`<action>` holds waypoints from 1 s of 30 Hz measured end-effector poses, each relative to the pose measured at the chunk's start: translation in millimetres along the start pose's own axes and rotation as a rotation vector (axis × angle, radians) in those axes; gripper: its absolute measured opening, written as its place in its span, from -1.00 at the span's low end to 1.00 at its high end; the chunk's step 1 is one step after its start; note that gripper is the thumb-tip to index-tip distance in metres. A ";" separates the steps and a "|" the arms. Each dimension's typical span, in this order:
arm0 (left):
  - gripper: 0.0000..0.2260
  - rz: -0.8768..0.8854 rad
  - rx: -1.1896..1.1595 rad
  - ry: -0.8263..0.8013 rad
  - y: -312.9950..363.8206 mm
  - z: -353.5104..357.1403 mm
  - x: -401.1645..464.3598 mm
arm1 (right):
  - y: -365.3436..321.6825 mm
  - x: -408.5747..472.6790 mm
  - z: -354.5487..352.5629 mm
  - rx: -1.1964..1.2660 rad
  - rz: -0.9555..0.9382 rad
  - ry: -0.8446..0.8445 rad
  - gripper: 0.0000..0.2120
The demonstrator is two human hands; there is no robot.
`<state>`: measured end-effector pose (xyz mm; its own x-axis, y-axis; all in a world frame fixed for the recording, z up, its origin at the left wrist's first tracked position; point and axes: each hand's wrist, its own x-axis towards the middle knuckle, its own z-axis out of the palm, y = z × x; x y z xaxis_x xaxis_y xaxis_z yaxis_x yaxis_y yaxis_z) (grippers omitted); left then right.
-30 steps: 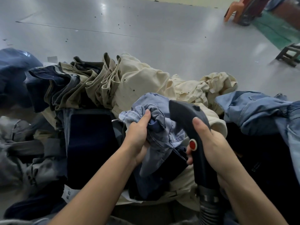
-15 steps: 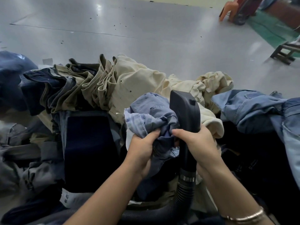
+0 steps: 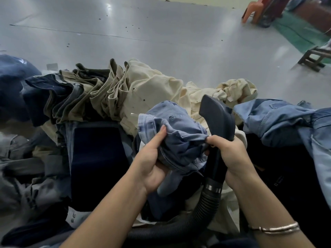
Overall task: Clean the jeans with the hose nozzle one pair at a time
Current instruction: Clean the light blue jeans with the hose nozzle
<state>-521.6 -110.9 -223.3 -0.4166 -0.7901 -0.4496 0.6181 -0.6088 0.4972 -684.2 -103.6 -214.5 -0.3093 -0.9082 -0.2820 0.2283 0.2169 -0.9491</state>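
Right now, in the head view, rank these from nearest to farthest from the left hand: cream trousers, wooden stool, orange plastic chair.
1. cream trousers: just beyond the left hand, centre of the pile.
2. wooden stool: far right, on the floor.
3. orange plastic chair: top right corner.

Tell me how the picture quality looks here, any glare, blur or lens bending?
Head view: glare patches shine on the grey floor, strongest at top left; the wide lens bends the scene at the edges, where the dark clothes at far left look soft; the left hand, the light blue jeans, the right hand and the hose nozzle are fairly sharp, evenly lit.
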 end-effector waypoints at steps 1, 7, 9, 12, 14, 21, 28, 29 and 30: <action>-0.55 -0.010 -0.008 -0.041 0.4 0.9 -2.1 | 1.9 1.9 -0.1 0.004 0.038 0.027 -0.84; -0.52 0.100 -0.005 0.100 3.8 -0.1 3.3 | 11.4 0.5 1.6 -0.120 0.037 -0.054 -0.87; -0.54 0.133 -0.011 0.122 6.4 -2.9 4.0 | 4.2 -3.0 -4.1 -0.129 -0.009 -0.069 -0.90; -0.54 0.191 0.011 0.160 9.5 -5.0 4.1 | -14.5 -13.7 -17.5 -0.059 -0.017 -0.082 -0.66; -0.58 0.265 0.021 0.186 11.5 -5.3 5.6 | -25.3 -23.2 -25.0 -0.126 -0.003 -0.181 -0.49; -0.91 0.519 0.164 0.302 12.0 -8.8 9.6 | -22.6 -52.7 -19.5 -0.387 0.006 -0.446 -0.62; -0.83 0.695 0.581 0.333 -2.5 -10.0 9.8 | -27.7 -45.9 -17.8 -0.423 -0.003 -0.359 -0.48; -0.81 0.700 0.618 0.340 -4.8 -10.0 9.2 | -29.2 -44.4 -16.6 -0.409 -0.015 -0.337 -0.48; -0.79 0.701 0.638 0.349 -6.6 -9.6 8.2 | -30.5 -42.1 -15.9 -0.398 -0.030 -0.306 -0.50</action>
<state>-522.7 -112.6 -237.4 0.1850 -0.9817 -0.0449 0.1347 -0.0200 0.9907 -692.8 -66.3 -175.9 -0.0117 -0.9665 -0.2562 -0.1647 0.2546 -0.9529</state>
